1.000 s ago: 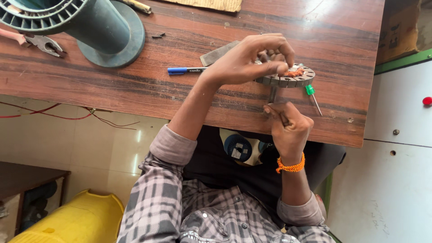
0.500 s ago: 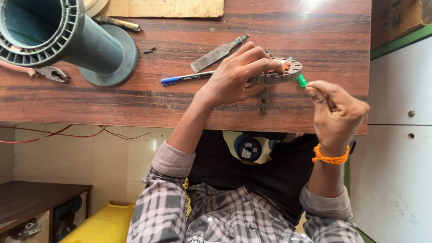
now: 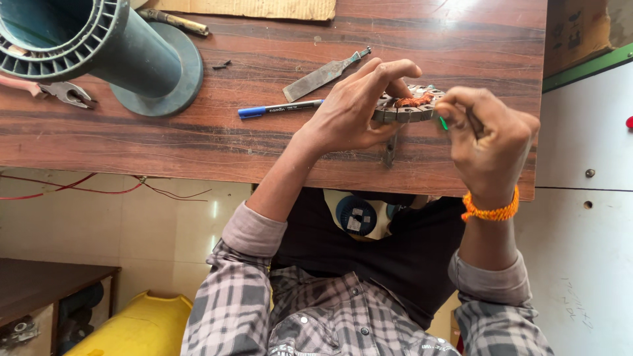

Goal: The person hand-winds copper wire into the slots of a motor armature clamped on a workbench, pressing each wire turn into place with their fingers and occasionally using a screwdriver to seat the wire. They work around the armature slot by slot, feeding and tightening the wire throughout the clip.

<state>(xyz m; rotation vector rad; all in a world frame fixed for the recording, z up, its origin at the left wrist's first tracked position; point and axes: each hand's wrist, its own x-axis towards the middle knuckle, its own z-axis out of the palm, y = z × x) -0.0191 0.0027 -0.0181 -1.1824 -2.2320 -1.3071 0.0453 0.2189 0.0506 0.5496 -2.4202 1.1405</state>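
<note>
Round metal stator (image 3: 403,109) with copper winding, at the wooden table's (image 3: 198,145) near edge | left hand (image 3: 356,109) fingers clamped on its rim | right hand (image 3: 491,145) fingers closed around a green-tipped tool (image 3: 443,122) touching it | blue pen (image 3: 280,109), flat file (image 3: 323,76) just left.

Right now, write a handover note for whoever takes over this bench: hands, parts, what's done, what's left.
Left hand grips the round metal stator ring at the near edge of the table.
Right hand holds a green-tipped tool against its rim.
Copper winding shows on part of the ring.
Blue pen and flat file lie beside it, untouched.
How much remains cannot be told.
</note>
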